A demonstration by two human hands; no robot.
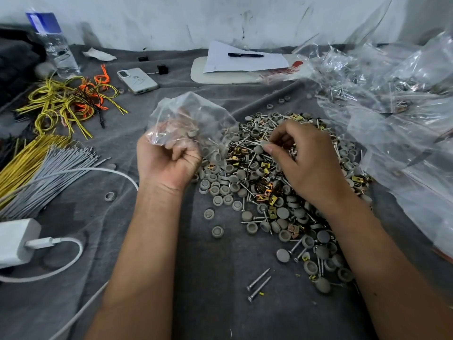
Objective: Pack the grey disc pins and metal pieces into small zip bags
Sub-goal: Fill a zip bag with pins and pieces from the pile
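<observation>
My left hand [169,165] grips a small clear zip bag [193,123] by its bunched lower part, fingers curled round the film; the bag stands up above the fist, puffed out, with one grey cap [193,133] visible against its wall. The film is thin, limp and slick, so it will not hold its own mouth apart. I judge it best held near the rim, though I cannot tell from here where the mouth lies. My right hand [306,163] hovers low over the heap of parts [264,182] on the grey cloth [210,303], thumb and forefinger pinching what looks like one grey disc pin [264,143]. Pins: light, rigid, smooth round head, thin pointed shank; take by the head edge, keep the point off the film, which should puncture easily. The brass-coloured metal clips [266,186] are small, stiff and sharp-cornered, and tangle among the shanks; lift singly by a flat side. Loose screws [258,285] lie apart near me.
</observation>
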